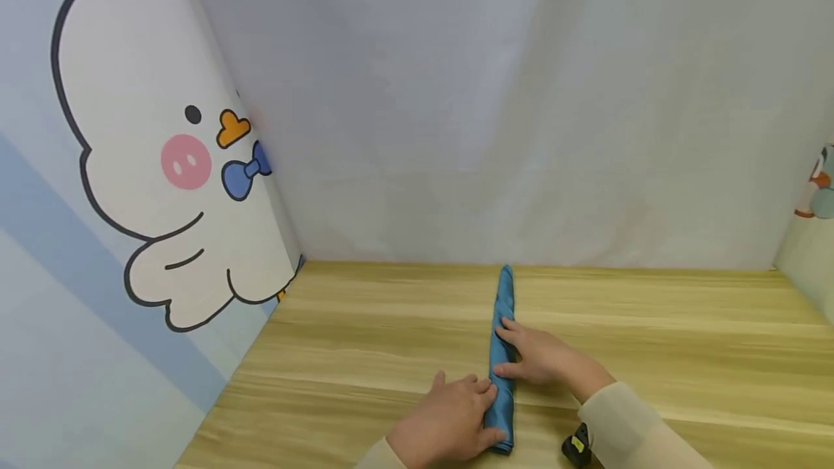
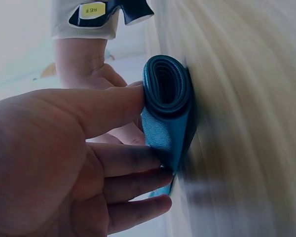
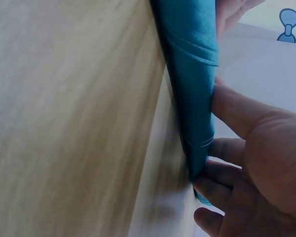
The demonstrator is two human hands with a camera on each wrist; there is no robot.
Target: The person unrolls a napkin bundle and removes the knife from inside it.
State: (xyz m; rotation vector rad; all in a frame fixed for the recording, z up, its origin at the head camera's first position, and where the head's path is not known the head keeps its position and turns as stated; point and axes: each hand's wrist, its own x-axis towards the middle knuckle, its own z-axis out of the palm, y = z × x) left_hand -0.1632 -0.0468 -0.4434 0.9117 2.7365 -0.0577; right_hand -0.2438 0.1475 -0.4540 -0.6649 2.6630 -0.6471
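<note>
A blue, satiny cloth (image 1: 502, 396) lies rolled into a long, narrow tube on the wooden table, running away from the person. In the left wrist view the near end of the rolled cloth (image 2: 166, 86) shows several spiralled layers. My left hand (image 1: 449, 415) rests against its near part from the left, thumb by the end and fingers extended farther along. From the right, my right hand (image 1: 541, 357) touches the middle of the roll with thumb and fingertips spread apart. Stitched seams cross the rolled cloth (image 3: 192, 94) in the right wrist view.
The wood-grained table (image 1: 365, 324) meets a pale curtain (image 1: 521, 107) at the back. A cartoon bird (image 1: 143, 129) is printed on the left-hand sheet. A small black device (image 1: 577, 446) with a yellow label sits at the right cuff.
</note>
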